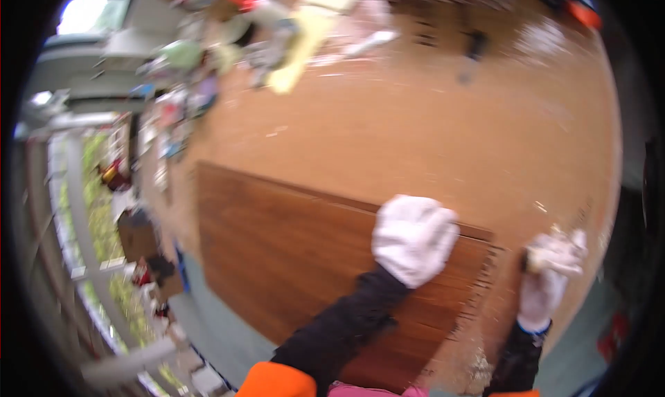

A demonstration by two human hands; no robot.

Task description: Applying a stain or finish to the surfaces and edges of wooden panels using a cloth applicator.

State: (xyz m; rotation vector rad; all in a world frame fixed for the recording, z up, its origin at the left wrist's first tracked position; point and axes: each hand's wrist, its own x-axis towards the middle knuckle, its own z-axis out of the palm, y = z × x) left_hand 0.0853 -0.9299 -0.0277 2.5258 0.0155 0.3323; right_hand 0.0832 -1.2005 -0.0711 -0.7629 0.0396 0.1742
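Observation:
A dark reddish-brown wooden panel [298,238] lies flat on the tan worktop in front of me. My left hand [414,241], in a white glove, rests over its far edge toward the right, fingers curled in. Whatever may be inside that hand is hidden beneath the glove. Off the panel's right edge, near the border of the worktop, my right hand [553,262] is also gloved in white and blurred. Its fingers are bent around a small brownish thing that is too smeared to name.
The tan worktop [415,127] reaches away to a curved rim. Cluttered items, among them a yellow strip [298,51], a green thing [181,53] and a white stick-like piece [373,42], lie along its far left. Cardboard boxes [138,234] stand by the windows.

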